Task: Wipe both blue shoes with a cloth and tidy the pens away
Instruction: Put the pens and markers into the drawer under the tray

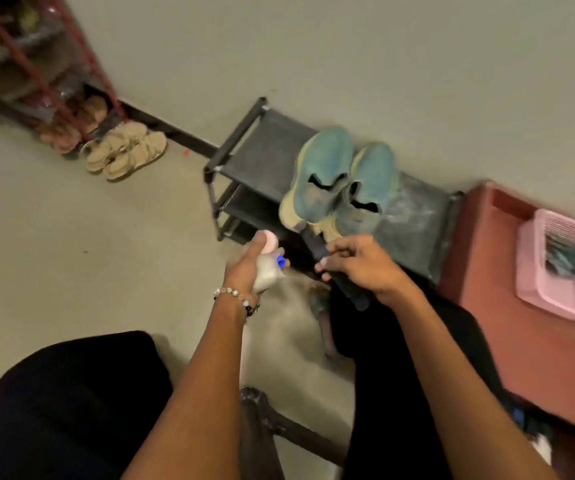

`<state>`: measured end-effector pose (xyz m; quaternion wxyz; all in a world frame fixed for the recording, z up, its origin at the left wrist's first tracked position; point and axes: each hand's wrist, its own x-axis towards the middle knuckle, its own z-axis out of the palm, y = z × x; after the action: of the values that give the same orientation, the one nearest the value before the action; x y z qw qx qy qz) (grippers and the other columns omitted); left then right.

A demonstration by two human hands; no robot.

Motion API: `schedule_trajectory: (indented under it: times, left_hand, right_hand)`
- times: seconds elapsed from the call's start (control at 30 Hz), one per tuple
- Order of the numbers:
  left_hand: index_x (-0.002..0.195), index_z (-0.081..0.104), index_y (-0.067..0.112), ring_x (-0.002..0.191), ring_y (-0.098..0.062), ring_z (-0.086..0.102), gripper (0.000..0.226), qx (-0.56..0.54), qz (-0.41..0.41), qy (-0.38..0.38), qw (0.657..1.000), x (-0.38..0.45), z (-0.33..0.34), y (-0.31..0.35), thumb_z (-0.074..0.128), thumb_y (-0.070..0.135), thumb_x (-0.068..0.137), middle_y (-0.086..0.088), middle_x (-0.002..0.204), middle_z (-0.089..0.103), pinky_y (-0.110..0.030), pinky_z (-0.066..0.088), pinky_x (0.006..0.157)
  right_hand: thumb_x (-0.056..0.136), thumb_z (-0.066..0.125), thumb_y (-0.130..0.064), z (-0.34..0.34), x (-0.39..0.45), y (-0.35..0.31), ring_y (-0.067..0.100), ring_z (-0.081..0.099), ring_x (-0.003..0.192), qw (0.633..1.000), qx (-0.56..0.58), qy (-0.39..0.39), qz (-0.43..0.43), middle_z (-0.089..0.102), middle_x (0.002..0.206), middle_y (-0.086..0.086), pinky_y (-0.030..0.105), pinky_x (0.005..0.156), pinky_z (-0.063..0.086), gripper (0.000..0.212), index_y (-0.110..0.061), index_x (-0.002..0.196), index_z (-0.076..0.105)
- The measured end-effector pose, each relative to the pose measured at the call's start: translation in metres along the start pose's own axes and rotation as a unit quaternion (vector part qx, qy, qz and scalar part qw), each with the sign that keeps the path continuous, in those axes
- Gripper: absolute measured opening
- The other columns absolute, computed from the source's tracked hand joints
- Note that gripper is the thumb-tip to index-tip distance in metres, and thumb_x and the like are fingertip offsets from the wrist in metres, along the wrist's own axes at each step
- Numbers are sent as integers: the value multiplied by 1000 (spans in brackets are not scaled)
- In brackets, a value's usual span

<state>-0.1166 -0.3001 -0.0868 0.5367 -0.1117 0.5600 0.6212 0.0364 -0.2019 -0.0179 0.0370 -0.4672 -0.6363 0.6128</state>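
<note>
Two pairs of sandals (126, 150) lie on the floor far left beside a red-framed rack (36, 64), out of my way. My left hand (249, 263) curls round a small pale bottle (267, 271) with a pink cap and a blue spot near the neck, the thumb up against the cap; probably a cleaner, though blur hides the detail. My right hand (362, 263) grips a dark flat strip (334, 268), stiff-looking, perhaps a brush handle or folded cloth; I cannot tell which. Beyond it both blue shoes (341, 174) sit side by side, toes to the wall, on the low black shoe rack (261, 150), its fabric top dusty. Their knit uppers look grimy, soles yellowish. Far right, a pink slotted basket (538, 271) on the red tabletop (507, 323) holds dark items, likely the pens (563, 254).
</note>
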Motion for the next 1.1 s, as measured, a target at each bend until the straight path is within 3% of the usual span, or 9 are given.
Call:
schedule_trajectory:
  times: [0.1,0.23,0.33,0.4,0.57,0.73,0.83,1.0,1.1]
  left_hand:
    - [114,61,2,70,-21,69,39,-2,24,-97,995,-56,78,-12,58,34,93,-14,90,70,-27,54,51]
    - [117,59,2,71,-21,69,68,27,21,-207,978,-122,169,-44,71,47,68,-11,90,71,-26,52,47]
    - [120,57,0,64,-20,67,50,56,-18,-233,971,-154,225,-82,64,37,87,-12,91,69,-27,51,44]
    - [118,59,-2,59,-19,67,46,98,-52,-245,963,-169,251,-113,66,33,88,-11,84,71,-28,52,44]
    - [107,61,5,57,-16,68,40,208,-147,-239,937,-182,272,-209,72,36,84,-7,80,73,-24,51,43]
    - [113,64,8,79,-23,70,54,365,-188,-211,887,-164,245,-278,79,43,75,-12,103,72,-35,57,73]
    - [113,64,8,91,-25,69,63,460,-170,-195,849,-151,243,-293,81,50,68,-11,108,69,-42,56,86]
    - [90,62,14,96,-28,69,32,404,-179,-206,873,-144,256,-300,79,37,76,-13,104,71,-47,53,92]
    - [93,62,10,77,-22,72,22,348,-203,-235,884,-144,262,-303,74,26,83,-15,93,72,-41,56,84]
  right_hand:
    - [83,62,7,-74,-90,1,17,64,58,981,122,142,-54,70,73,12,23,62,54,13,-6,79,63]
    - [84,63,1,-142,-183,46,13,62,58,932,191,308,-36,68,68,3,21,54,50,7,-5,85,66]
    - [84,64,-2,-177,-227,98,13,62,56,897,202,394,7,67,64,1,22,51,48,8,-7,80,67]
    - [84,64,-2,-192,-249,132,13,62,55,879,213,423,48,66,62,0,23,51,48,8,-6,79,66]
    - [82,68,-3,-202,-291,228,23,61,58,849,206,458,164,66,64,9,35,61,50,9,-2,73,66]
    - [77,72,-2,-172,-292,281,19,60,50,852,155,418,275,62,61,10,25,45,49,13,-2,65,66]
    - [77,74,-8,-163,-268,305,24,63,59,851,136,396,319,66,70,16,30,54,52,13,4,74,69]
    - [82,69,-14,-164,-213,323,31,63,81,877,4,361,316,65,83,22,35,66,46,21,6,87,69]
    - [89,57,-12,-158,-185,339,40,59,96,881,-51,357,307,64,100,26,41,79,50,21,5,99,65]
